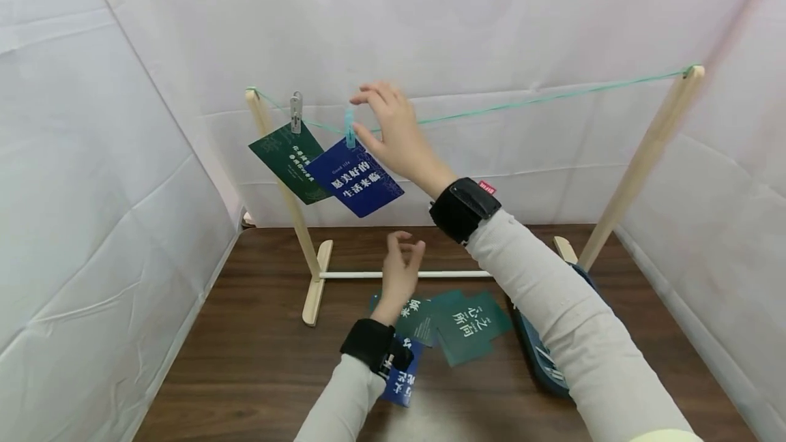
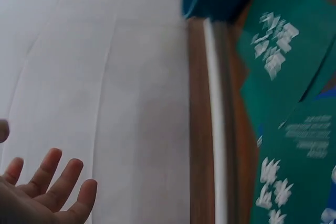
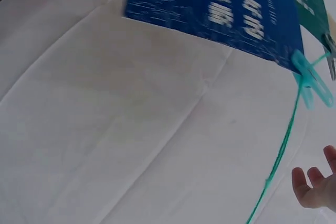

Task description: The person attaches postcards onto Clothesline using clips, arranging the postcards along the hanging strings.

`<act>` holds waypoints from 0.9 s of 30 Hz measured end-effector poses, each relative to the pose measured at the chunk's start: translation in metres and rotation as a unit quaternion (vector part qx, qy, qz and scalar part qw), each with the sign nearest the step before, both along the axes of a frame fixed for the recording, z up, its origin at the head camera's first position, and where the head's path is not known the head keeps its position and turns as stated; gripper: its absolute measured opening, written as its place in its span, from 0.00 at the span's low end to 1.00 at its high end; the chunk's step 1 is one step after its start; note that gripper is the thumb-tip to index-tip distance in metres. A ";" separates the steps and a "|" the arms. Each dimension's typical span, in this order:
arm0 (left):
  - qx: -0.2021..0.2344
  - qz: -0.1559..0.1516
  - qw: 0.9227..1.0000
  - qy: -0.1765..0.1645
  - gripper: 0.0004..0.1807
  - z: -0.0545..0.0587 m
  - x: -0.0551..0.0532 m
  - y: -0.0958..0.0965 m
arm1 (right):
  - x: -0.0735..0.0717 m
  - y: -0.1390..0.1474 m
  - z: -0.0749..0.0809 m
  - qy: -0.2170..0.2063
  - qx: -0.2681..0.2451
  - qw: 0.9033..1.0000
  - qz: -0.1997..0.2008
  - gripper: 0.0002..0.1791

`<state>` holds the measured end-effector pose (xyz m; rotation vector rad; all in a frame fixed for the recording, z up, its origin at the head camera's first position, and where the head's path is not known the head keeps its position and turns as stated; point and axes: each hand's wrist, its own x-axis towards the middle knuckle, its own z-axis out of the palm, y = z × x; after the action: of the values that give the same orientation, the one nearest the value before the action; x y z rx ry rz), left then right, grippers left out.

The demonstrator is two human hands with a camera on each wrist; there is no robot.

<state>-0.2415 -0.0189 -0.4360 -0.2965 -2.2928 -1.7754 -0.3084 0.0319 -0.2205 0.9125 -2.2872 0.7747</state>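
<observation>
A dark blue card point(image 1: 356, 179) hangs by one corner from a green string point(image 1: 522, 106), held by a light blue clothespin point(image 1: 350, 129). To its left, a clear clothespin point(image 1: 296, 112) holds a dark green card point(image 1: 288, 162), which the blue card partly overlaps. My right hand point(image 1: 393, 131) is raised just right of the light blue clothespin; the right wrist view shows the fingers point(image 3: 300, 184) apart from it, holding nothing. Lower down, my left hand point(image 1: 402, 271) hovers above the table with loosely bent fingers and nothing in them. Its fingers point(image 2: 67, 182) are spread in the left wrist view.
Several green cards point(image 1: 469, 326) and a blue card point(image 1: 402, 387) lie overlapping on the wooden table. A dark blue basket point(image 1: 540, 363) is partly hidden behind my right sleeve. Wooden posts point(image 1: 641, 166), joined by a white rod point(image 1: 448, 274), carry the string. White cloth surrounds the table.
</observation>
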 end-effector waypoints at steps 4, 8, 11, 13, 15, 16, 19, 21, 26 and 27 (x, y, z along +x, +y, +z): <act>-0.082 -0.048 0.995 0.013 0.19 -0.009 0.012 0.024 | 0.004 0.010 -0.016 0.053 0.022 0.998 0.007 0.18; -0.147 -0.091 0.985 0.028 0.20 -0.019 0.023 0.044 | 0.009 0.024 -0.031 0.105 0.028 0.993 0.039 0.16; -0.181 -0.118 0.976 0.040 0.21 -0.027 0.030 0.055 | 0.014 0.035 -0.042 0.130 0.048 0.988 0.066 0.16; -0.204 -0.136 0.968 0.052 0.21 -0.033 0.034 0.063 | 0.016 0.044 -0.050 0.137 0.065 0.985 0.077 0.16; -0.231 -0.155 0.958 0.066 0.21 -0.037 0.040 0.071 | 0.017 0.053 -0.059 0.132 0.076 0.985 0.082 0.15; -0.241 -0.166 0.953 0.075 0.20 -0.039 0.043 0.076 | 0.017 0.058 -0.064 0.126 0.079 0.986 0.081 0.15; -0.267 -0.202 0.938 0.091 0.19 -0.042 0.051 0.088 | 0.016 0.074 -0.080 0.095 0.069 0.991 0.071 0.15; -0.288 -0.223 0.926 0.103 0.18 -0.045 0.057 0.097 | 0.015 0.085 -0.092 0.072 0.049 0.995 0.059 0.15; -0.357 -0.286 0.877 0.147 0.20 -0.052 0.069 0.117 | 0.016 0.116 -0.130 0.005 0.016 1.000 0.008 0.13; -0.372 -0.302 0.865 0.150 0.21 -0.055 0.071 0.120 | 0.017 0.122 -0.139 -0.006 0.016 1.000 -0.002 0.13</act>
<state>-0.1704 0.1015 -0.4905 -1.4385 -2.6911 -0.7943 -0.2913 0.1542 -0.3594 0.9186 -2.3181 0.7459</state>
